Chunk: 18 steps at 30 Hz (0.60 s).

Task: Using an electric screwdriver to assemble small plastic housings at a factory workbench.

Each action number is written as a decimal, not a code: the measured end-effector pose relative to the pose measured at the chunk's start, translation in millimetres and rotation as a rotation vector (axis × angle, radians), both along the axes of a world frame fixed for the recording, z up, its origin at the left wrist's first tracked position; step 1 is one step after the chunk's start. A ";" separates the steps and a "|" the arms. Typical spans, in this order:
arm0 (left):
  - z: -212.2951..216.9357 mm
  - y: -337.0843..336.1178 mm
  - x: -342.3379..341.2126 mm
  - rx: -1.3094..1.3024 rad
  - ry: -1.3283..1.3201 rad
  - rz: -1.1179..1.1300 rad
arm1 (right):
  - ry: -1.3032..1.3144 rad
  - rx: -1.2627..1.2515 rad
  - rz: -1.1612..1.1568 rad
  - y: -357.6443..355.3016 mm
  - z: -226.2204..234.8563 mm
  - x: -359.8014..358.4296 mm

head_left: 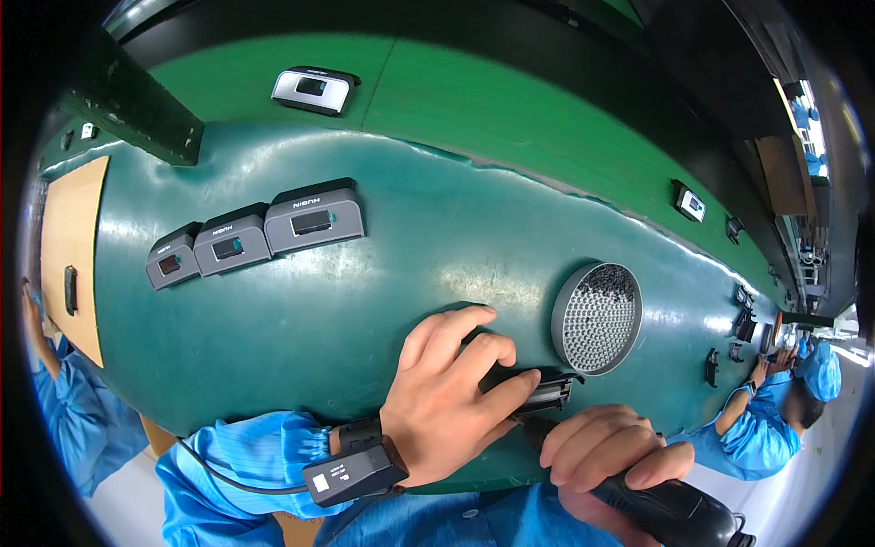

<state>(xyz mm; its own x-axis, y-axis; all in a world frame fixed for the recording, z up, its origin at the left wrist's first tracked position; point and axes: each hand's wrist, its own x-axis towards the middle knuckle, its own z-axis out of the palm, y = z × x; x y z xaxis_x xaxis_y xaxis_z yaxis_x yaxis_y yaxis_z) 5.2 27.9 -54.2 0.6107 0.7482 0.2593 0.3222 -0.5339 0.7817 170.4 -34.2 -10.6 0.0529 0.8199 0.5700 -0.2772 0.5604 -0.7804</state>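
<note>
My left hand [447, 392] is closed around a small black device part [550, 393] with a grey inner section, its thumb and forefinger pressing on it. The palm and fingers hide most of that part. Wrapped in my right hand [615, 456] is a black electric screwdriver [679, 512], a cord at its rear end. Its tip points left toward the part, but whether it touches cannot be made out. Just beyond the hands stands a round grey dish [597, 339] with a dimpled floor and many tiny black screws [609, 281] gathered at its far side.
Three grey device housings [314, 219] with small windows stand in a row at the left. Silver-faced devices [314, 89] sit on the green belt [437, 96] behind the table. A brown board [77, 273] lies far left. Black parts [711, 367] and a co-worker [761, 428] are right; another sits left.
</note>
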 end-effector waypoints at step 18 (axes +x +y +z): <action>60.3 -17.3 2.5 0.069 0.051 -0.043 | 0.143 0.045 -0.155 -22.3 69.2 35.1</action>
